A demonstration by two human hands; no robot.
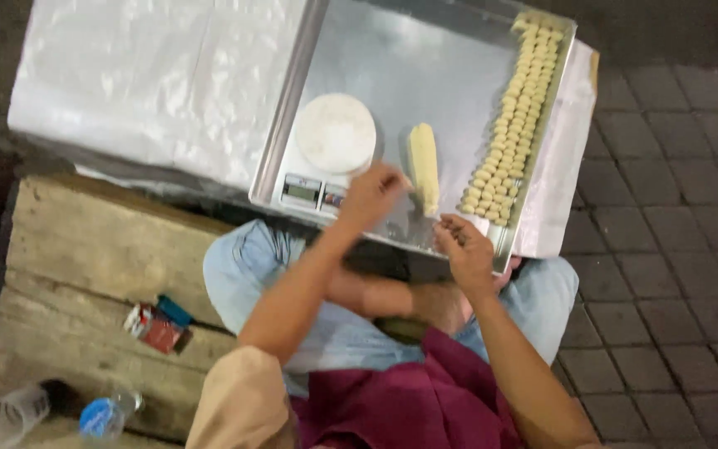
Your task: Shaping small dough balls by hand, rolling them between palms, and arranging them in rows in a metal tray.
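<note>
Scale's small grey screen [302, 189], red-blue packet [157, 323] on wooden bench [85, 241]

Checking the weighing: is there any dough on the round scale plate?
No, the white scale plate is bare; the dough log lies beside it on the tray.

Shiny metal tray [392, 58], rough wooden bench [85, 249], crinkled plastic sheet [151, 75]

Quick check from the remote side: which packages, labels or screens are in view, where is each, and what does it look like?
Scale display: front of the white kitchen scale in the metal tray, small grey rectangle beside the left hand.
Small pack: on the wooden bench, flat, red and white with a blue part.
Plastic bottle: bench's near edge, clear, blue cap.
</note>
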